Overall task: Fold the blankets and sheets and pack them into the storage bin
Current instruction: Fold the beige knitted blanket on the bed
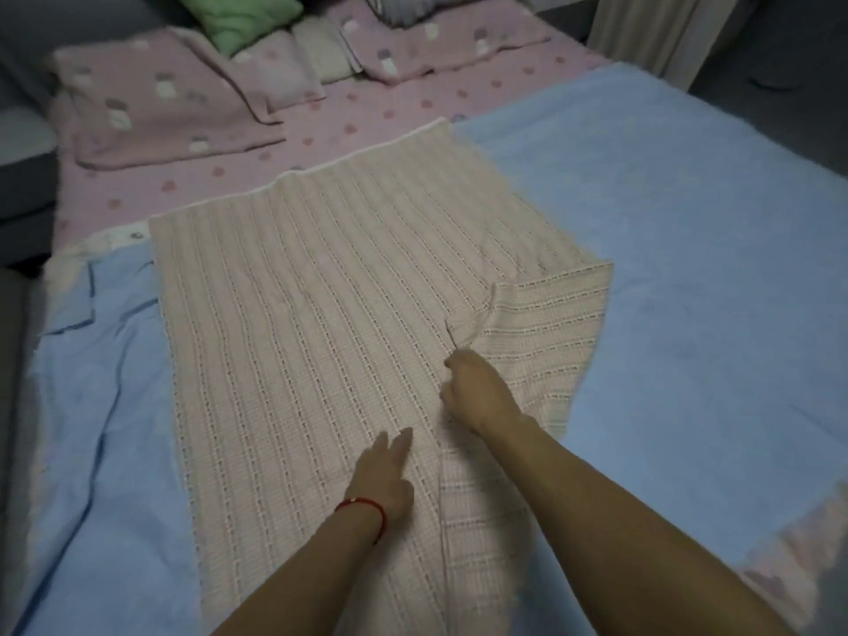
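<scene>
Evidently the right hand is pinching the pink blanket's folded edge at centre frame, fingers curled, while the left hand is pressing it flat, fingers straight and close together.

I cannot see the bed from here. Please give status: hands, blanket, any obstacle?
Left hand flat on pink knitted blanket. Right hand pinching its folded-over edge. Blanket partly folded, lying on blue blanket. Nothing in the way; bin not in view.

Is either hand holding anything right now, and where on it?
The right hand pinches the pink woven blanket at its folded-over edge. The left hand only rests flat on it.
</scene>
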`<action>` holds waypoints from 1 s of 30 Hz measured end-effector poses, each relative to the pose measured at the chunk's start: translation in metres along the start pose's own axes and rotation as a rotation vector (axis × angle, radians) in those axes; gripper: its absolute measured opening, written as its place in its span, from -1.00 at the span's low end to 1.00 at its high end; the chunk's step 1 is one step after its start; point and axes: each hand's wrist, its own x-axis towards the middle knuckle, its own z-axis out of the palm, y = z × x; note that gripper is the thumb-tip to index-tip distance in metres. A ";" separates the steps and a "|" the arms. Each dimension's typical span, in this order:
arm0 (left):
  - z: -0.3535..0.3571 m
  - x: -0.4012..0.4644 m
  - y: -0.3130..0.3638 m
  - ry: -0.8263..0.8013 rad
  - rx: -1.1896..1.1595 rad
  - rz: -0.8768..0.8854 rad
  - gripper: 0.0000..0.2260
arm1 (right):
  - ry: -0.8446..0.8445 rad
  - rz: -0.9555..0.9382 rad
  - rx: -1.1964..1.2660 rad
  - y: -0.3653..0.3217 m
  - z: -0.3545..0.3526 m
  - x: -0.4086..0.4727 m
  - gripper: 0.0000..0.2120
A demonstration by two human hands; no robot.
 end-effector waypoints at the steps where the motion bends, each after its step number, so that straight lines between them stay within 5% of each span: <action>1: 0.006 0.011 0.010 -0.007 0.008 -0.048 -0.28 | 0.036 -0.009 -0.026 0.002 -0.001 0.018 -0.62; 6: 0.041 0.068 0.038 -0.001 0.057 -0.242 -0.18 | 0.035 0.266 -0.269 0.039 0.004 0.111 -0.25; 11: 0.053 0.089 0.021 -0.014 0.115 -0.270 -0.15 | 0.144 0.209 -0.173 0.077 0.002 0.130 -0.72; 19: 0.029 0.089 0.028 -0.136 0.243 -0.267 -0.01 | 0.320 0.429 0.569 0.179 -0.094 0.066 -0.86; 23: 0.043 0.045 0.062 -0.036 0.247 -0.335 -0.04 | 0.466 0.525 0.628 0.252 -0.138 -0.011 -0.87; 26: 0.123 -0.016 0.107 0.261 0.308 0.018 -0.29 | 0.602 0.633 0.595 0.301 -0.166 -0.075 -0.81; 29: 0.215 -0.073 0.137 0.209 0.340 0.370 -0.30 | 0.602 0.813 0.527 0.349 -0.161 -0.127 -0.94; 30: 0.239 -0.083 0.143 0.171 0.368 0.420 -0.29 | 0.589 0.852 0.526 0.363 -0.152 -0.140 -0.82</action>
